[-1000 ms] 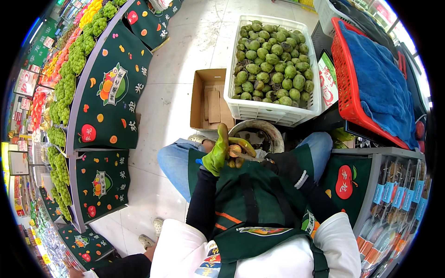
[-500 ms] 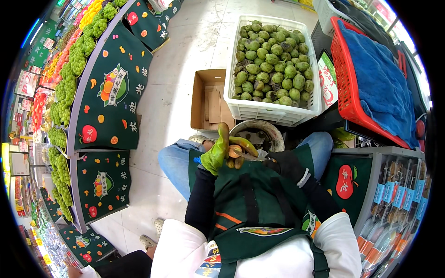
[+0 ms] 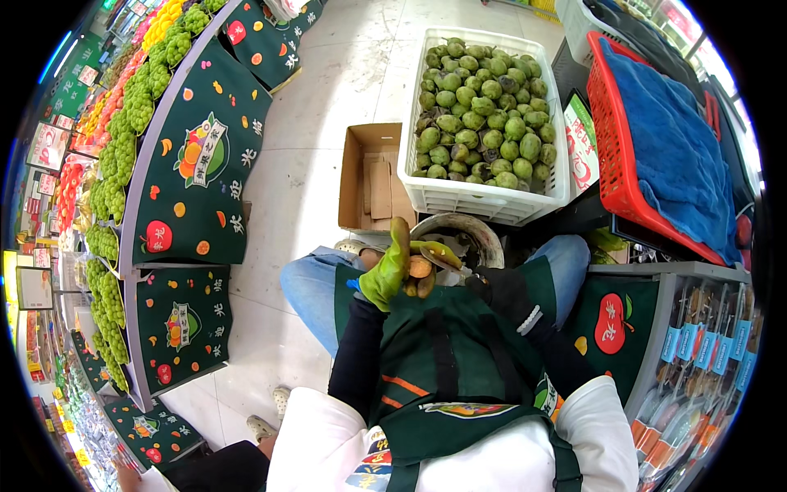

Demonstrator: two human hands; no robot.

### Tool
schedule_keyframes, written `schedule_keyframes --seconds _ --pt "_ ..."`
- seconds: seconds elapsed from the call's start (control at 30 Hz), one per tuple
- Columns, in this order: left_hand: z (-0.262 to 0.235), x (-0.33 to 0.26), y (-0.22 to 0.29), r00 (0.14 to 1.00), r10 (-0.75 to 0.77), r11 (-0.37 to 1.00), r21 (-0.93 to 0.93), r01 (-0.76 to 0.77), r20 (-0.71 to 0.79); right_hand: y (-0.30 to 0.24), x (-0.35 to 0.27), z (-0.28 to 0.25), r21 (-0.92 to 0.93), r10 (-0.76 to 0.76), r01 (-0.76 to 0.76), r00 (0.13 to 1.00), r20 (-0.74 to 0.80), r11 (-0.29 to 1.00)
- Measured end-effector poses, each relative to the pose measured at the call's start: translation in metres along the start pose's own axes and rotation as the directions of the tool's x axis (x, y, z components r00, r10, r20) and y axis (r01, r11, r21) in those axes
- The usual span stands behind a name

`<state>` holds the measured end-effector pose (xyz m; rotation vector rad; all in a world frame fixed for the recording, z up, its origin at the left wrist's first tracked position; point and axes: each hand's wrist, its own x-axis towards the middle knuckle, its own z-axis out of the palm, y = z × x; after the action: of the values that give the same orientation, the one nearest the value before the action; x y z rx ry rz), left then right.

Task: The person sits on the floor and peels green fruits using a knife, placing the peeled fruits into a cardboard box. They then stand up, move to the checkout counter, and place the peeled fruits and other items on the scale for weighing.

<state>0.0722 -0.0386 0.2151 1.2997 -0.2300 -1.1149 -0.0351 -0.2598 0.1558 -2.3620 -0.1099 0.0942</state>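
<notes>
Pale floor tiles run through a produce shop, with dark green skirted displays of green fruit curving along the nine o'clock side. A person in a green apron [image 3: 459, 369] sits low, knees in blue jeans spread apart.

At the centre, the left hand [image 3: 392, 271], in a yellow-green glove, is raised with its thumb pointing toward twelve o'clock and its fingers curled around a small brownish fruit [image 3: 420, 269]. The right hand [image 3: 502, 291], in a dark glove with a pale bracelet at the wrist, comes in from three o'clock and is closed on a small knife [image 3: 447, 256] whose tip meets the fruit. Both forearms bend inward from the lower edge, elbows out, so the hands meet just above the lap.

Directly beyond the hands, toward twelve o'clock, stands a round bucket [image 3: 467, 225]; I cannot tell what is inside it. Behind that sits a white plastic crate [image 3: 484, 201] heaped with green knobbly fruit. At eleven o'clock lies an open cardboard box [image 3: 369, 176] holding flat card pieces. At two o'clock a red basket [image 3: 627, 197] carries a folded blue towel [image 3: 680, 156].
</notes>
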Motion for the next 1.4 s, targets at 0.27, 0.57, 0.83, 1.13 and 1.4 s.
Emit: schedule_keyframes --seconds 0.27,0.57,0.83,1.13,1.4 --pt "0.007 0.005 0.002 0.994 0.108 0.994 -0.03 -0.108 -0.009 0.009 -0.003 0.004 0.082 -0.076 0.073 0.997 0.029 0.994" --pt "0.002 -0.002 -0.003 0.989 -0.029 0.992 -0.124 0.01 -0.147 0.042 -0.002 0.037 -0.141 -0.109 0.077 0.966 -0.236 0.987" --pt "0.007 -0.006 -0.01 0.981 -0.09 0.986 -0.157 0.063 -0.173 -0.001 0.027 -0.007 -0.074 0.257 -0.267 0.958 -0.13 0.961" --pt "-0.026 0.011 -0.138 0.916 -0.109 0.737 -0.649 -0.187 -0.387 0.044 0.125 -0.05 -0.169 0.057 -0.138 0.909 -0.412 0.976" --pt "-0.07 0.033 -0.209 0.763 0.091 0.758 -0.452 -0.47 -0.64 0.056 0.239 -0.049 -0.266 -0.017 -0.136 0.864 -0.504 0.954"
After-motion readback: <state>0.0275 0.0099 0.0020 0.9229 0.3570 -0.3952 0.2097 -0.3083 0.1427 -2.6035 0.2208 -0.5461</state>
